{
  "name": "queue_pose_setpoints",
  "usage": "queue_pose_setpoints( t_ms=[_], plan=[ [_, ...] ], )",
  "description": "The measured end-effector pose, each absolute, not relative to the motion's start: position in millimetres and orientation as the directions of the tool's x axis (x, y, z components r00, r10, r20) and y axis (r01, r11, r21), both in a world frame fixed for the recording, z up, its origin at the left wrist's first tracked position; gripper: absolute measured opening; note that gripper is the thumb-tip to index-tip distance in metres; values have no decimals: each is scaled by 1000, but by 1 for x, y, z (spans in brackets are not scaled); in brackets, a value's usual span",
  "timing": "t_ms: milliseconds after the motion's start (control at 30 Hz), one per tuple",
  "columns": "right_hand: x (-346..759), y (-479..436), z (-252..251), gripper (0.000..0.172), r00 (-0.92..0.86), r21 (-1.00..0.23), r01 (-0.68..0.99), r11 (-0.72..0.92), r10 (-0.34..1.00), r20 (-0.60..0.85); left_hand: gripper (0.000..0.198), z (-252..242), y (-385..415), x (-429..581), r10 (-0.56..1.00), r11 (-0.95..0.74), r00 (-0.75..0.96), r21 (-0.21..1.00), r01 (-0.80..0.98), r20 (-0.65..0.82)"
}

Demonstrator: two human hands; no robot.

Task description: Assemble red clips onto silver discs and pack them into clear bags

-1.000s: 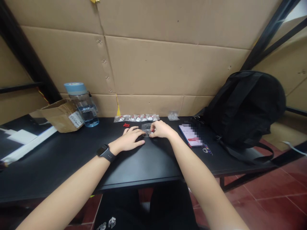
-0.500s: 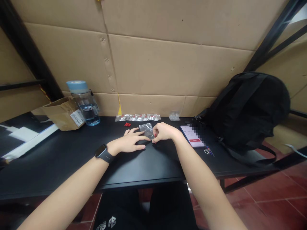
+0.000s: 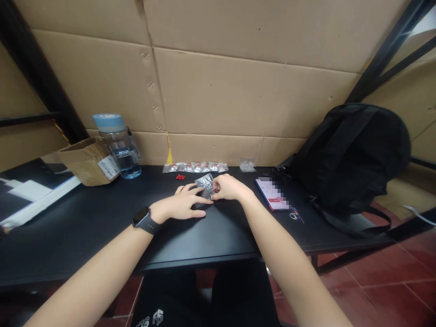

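A small clear plastic bag (image 3: 204,181) lies on the black table between my hands. My left hand (image 3: 180,204) is open, palm down, with its fingers spread and the fingertips on the bag's left and near edges. At the bag's right side my right hand (image 3: 227,187) is closed in a pinch. A bit of a small red piece (image 3: 215,190) shows between its fingers, but its kind is too small to tell. Beyond my left hand sits a little pile of red pieces (image 3: 180,177). A row of filled clear bags (image 3: 195,167) lies along the cardboard wall.
More clear plastic bags (image 3: 247,165) lie by the wall. To the right are a phone (image 3: 272,193), a keyring (image 3: 294,215) and a black backpack (image 3: 354,163). On the left stand a water bottle (image 3: 124,156), a cardboard box (image 3: 90,163) and a white power strip (image 3: 44,202).
My right hand has shifted slightly left, with the red piece still in its pinch. The plastic bag has moved a little left and looks more crumpled. My left hand stays spread on it.
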State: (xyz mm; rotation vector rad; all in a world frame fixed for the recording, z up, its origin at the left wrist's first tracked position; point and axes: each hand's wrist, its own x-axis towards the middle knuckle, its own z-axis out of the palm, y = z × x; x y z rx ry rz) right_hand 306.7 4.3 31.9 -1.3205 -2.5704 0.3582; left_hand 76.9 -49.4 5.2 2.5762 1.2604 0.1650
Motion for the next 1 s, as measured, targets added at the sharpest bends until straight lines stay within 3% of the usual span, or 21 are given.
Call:
queue_pose_setpoints(
  t_ms=[233, 367, 600, 767, 1000],
  plan=[
    [315, 5, 37, 19, -574, -380, 739, 557, 815, 79, 63, 7, -50, 77, 793, -577, 608, 296, 761, -17],
    [313, 5, 36, 17, -582, -403, 725, 559, 810, 76, 58, 8, -50, 77, 794, -576, 608, 295, 763, -21],
    [305, 10, 25, 30, -550, -373, 737, 564, 821, 153, 55, 9, -51, 79, 803, -565, 596, 301, 768, -14],
    [313, 15, 26, 27, -632, -415, 677, 607, 769, 93, 55, 13, -53, 80, 813, -543, 579, 278, 792, -60],
    [307, 17, 19, 26, -504, -278, 784, 556, 830, 238, 54, 12, -52, 78, 788, -584, 615, 302, 753, -11]
  ],
)
